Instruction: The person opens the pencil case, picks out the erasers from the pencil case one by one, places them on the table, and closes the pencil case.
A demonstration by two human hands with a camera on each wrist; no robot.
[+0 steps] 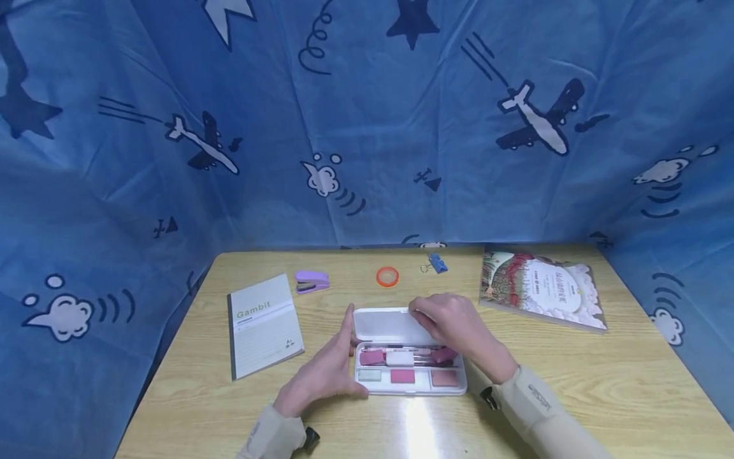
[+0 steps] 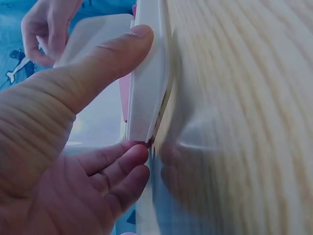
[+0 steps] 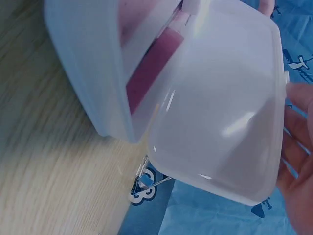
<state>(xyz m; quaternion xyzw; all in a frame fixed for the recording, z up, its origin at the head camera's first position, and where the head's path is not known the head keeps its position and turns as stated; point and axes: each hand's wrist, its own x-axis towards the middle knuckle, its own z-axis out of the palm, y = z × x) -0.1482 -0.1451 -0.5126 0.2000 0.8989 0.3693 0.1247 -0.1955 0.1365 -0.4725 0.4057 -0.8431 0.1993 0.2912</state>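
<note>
A white pencil case (image 1: 410, 391) lies with its lid (image 1: 383, 325) swung back on the wooden table. Its rear compartment holds pens, a white eraser (image 1: 399, 358) and two dark pink blocks; pale green, pink and salmon blocks sit in the front compartments. My left hand (image 1: 323, 373) grips the case's left end, thumb (image 2: 120, 54) along the front wall and fingers at the end wall. At the lid's far edge, toward its right corner, my right hand (image 1: 455, 325) holds on with bent fingers (image 3: 296, 127).
Left of the case lies a Gambit notebook (image 1: 266, 328), with a purple stapler (image 1: 312, 280) nearby. Behind the case are an orange tape roll (image 1: 387, 268) and a blue binder clip (image 1: 438, 262). An illustrated book (image 1: 541, 290) lies back right. Blue printed cloth (image 1: 367, 127) hangs behind.
</note>
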